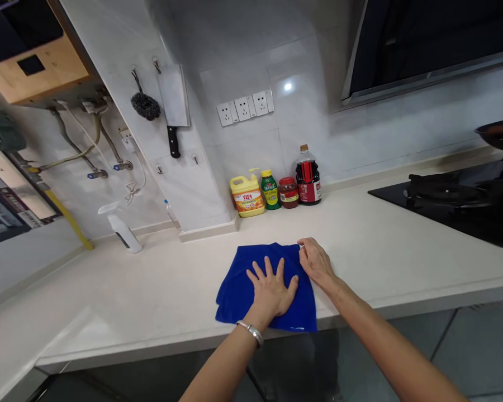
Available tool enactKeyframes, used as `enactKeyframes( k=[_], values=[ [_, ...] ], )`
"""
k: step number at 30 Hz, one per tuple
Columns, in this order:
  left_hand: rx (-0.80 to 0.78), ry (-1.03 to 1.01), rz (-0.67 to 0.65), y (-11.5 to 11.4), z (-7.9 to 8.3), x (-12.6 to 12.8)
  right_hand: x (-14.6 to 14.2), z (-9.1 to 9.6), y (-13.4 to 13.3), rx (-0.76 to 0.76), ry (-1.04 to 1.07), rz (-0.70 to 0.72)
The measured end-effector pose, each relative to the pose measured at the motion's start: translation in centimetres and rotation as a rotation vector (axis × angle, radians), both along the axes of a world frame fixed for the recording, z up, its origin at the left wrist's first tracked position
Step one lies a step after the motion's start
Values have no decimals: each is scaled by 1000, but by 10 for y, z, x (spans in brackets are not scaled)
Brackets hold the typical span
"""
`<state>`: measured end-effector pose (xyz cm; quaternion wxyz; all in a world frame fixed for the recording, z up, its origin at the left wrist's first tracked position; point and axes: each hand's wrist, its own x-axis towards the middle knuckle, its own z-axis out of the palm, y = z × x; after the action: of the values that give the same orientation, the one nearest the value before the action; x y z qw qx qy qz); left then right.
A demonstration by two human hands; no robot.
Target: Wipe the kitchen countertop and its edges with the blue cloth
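A folded blue cloth (235,285) lies on the white countertop (167,296), its lower edge reaching over the counter's front edge. My left hand (272,287) rests flat on the cloth with its fingers spread, a silver bracelet at the wrist. At the cloth's upper right corner, my right hand (316,259) has its fingers curled and pinched on the corner. The right fingertips are partly hidden by the hand itself.
Against the wall stand a yellow detergent jug (248,196), a green bottle (270,191), a red-lidded jar (289,193) and a dark sauce bottle (308,178). A white spray bottle (123,231) is at left. A cleaver (174,106) and scrubber (145,106) hang above. A gas stove (448,192) sits right.
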<state>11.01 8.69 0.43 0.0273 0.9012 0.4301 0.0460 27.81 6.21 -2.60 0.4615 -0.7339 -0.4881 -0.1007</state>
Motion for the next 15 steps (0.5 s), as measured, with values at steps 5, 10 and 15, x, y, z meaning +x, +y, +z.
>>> enactKeyframes(
  k=[5,10,15],
  values=[
    [-76,2,-63,2,3,41,8,-14,2,-15,-29,18],
    [-100,8,-95,14,8,56,14,-15,-3,14,-17,-12],
    [-85,-49,-112,19,0,54,17,-6,-4,12,28,-57]
  ],
)
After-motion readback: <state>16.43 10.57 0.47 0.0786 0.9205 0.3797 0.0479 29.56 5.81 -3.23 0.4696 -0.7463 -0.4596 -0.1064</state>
